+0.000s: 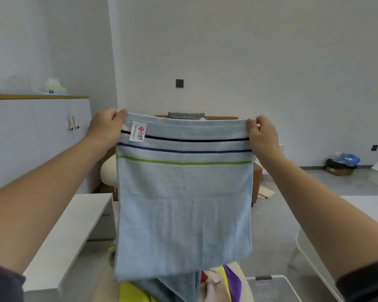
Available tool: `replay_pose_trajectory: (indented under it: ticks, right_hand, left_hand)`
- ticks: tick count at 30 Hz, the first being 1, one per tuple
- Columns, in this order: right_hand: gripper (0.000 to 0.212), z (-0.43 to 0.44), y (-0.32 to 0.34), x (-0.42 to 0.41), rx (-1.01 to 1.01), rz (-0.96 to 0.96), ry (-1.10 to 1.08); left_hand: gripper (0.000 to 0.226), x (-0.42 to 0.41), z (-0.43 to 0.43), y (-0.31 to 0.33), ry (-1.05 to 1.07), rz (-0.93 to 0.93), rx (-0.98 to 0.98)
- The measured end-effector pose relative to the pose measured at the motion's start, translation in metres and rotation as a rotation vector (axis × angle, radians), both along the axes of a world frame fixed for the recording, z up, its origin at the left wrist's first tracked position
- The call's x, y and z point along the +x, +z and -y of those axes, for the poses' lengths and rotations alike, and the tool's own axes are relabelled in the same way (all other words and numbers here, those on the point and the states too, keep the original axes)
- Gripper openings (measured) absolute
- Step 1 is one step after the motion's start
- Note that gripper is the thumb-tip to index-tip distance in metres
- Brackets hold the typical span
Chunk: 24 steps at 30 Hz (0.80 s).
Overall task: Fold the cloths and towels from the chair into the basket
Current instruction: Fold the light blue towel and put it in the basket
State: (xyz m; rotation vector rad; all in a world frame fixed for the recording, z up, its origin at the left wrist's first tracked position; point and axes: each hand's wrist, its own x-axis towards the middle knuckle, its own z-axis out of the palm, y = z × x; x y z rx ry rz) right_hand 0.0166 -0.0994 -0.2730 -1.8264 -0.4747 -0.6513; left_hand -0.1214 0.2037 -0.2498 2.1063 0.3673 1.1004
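A light blue towel (183,203) with a black, a blue and a green stripe near its top hangs stretched in front of me, a white label at its upper left. My left hand (106,126) pinches its top left corner and my right hand (263,135) pinches its top right corner. Below its lower edge lies a pile of cloths (207,284) in yellow, beige, purple and blue. The white basket (268,288) shows at the bottom right, beside the pile.
A white table (74,225) stands at the left and another white surface (371,208) at the right. Behind the towel are an orange-brown chair with a checked cloth (186,115) on its back, and a cabinet (31,138) far left.
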Motion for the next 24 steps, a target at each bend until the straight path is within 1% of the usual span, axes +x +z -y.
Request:
replay_pose_trajectory:
  ticks: [2,8,12,18,21,24]
  right_hand:
    - [0.027,-0.002,0.001,0.000,0.007,-0.018,0.024]
    - [0.033,0.001,0.006,-0.003,-0.011,-0.022,0.101]
    - [0.023,0.000,0.011,-0.005,0.017,-0.029,0.156]
    - [0.022,-0.008,0.014,0.011,0.052,-0.061,0.178]
    - [0.024,-0.022,-0.006,0.029,-0.028,-0.086,0.123]
    - [0.021,-0.040,-0.043,0.054,-0.199,-0.151,0.033]
  left_hand:
    - [0.043,-0.003,-0.005,0.000,-0.020,-0.007,-0.058]
    - [0.042,-0.014,-0.012,0.001,-0.073,-0.055,-0.077]
    - [0.038,-0.015,-0.018,0.000,-0.091,-0.057,-0.088]
    - [0.036,-0.002,-0.029,0.004,-0.078,-0.040,-0.117]
    - [0.036,0.017,-0.038,-0.009,-0.039,-0.068,-0.077]
    - [0.032,0.041,-0.045,-0.035,0.030,-0.139,-0.031]
